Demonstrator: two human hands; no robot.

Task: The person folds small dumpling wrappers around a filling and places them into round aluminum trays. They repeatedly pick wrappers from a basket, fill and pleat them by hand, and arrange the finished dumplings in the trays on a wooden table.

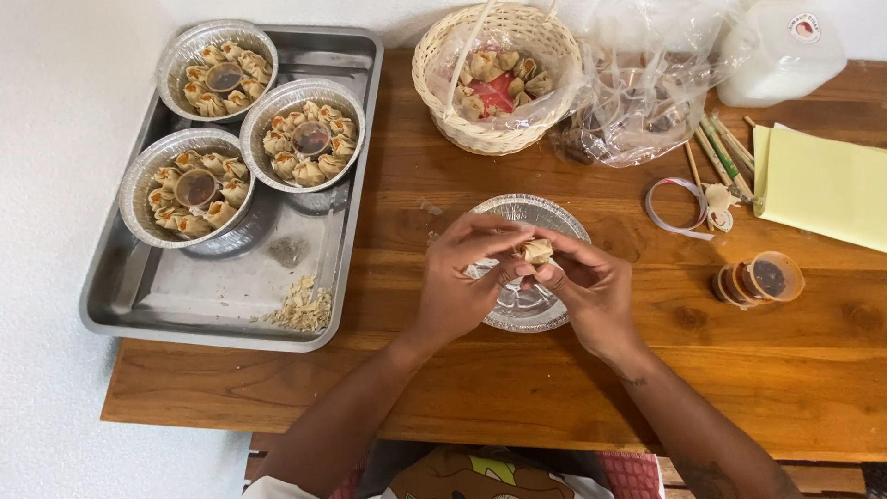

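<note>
Dumpling (pixel 537 249), small, light and probably brittle at its crimped edges, sits pinched between the fingertips of the left hand (pixel 459 282) and right hand (pixel 591 291) above the empty foil bowl (pixel 545 211), best held gently by its sides.

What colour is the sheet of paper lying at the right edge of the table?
The sheet of paper is pale yellow, plain with no pattern, seen in the head view.

Steel tray (pixel 129 286) with three filled foil bowls (pixel 189 185), wicker basket (pixel 494 134), yellow paper (pixel 827 185).
</note>
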